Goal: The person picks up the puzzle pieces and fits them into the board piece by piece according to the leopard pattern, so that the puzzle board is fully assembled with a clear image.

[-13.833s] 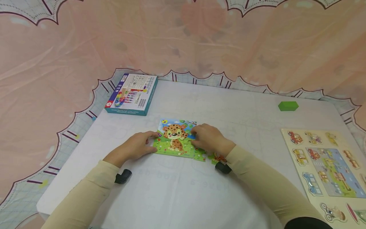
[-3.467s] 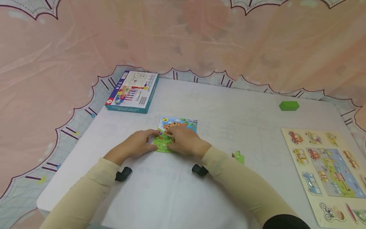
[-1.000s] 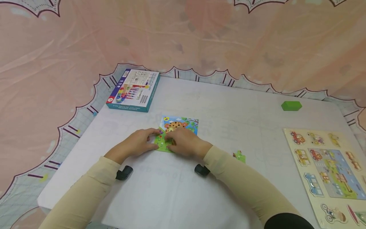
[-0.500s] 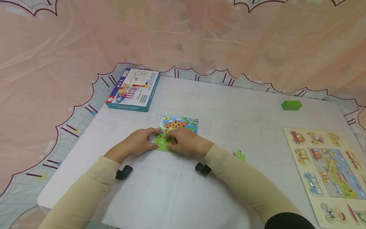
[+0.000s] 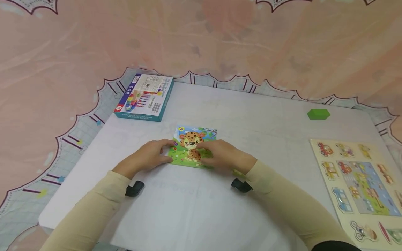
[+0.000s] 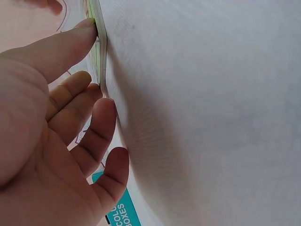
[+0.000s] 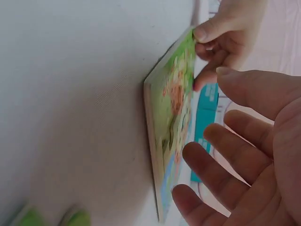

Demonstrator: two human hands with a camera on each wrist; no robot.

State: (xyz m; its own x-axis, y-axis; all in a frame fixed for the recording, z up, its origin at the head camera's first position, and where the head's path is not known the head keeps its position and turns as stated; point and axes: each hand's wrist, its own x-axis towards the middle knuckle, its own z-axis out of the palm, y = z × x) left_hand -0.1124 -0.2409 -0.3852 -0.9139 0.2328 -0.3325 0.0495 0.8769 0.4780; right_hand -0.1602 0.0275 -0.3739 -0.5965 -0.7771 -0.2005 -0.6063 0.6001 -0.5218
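Note:
A leopard jigsaw puzzle [image 5: 190,143] lies on the white table, its right part partly hidden by a hand. My left hand [image 5: 147,155] holds its left edge, thumb at the near corner and index finger farther up; in the left wrist view the thumb [image 6: 77,42] meets the board's edge. My right hand [image 5: 223,153] is over the puzzle's right side. In the right wrist view its fingers [image 7: 216,181] are spread, with nothing between them. A loose green puzzle piece [image 5: 238,173] shows beside the right wrist, mostly hidden; green pieces [image 7: 77,217] appear blurred at the right wrist view's lower left.
A flat teal-edged box [image 5: 144,97] lies at the back left. Toward the back right sits a green block [image 5: 318,114]. A wooden vehicle puzzle board [image 5: 321,195] lies at the right. Patterned cloth [image 5: 201,38] hangs behind the table [image 5: 176,212].
The right hand has moved right from the puzzle's middle, uncovering the leopard's face and body. Over the longer span, pieces beside the puzzle's right edge have gone from there. The left hand stays put.

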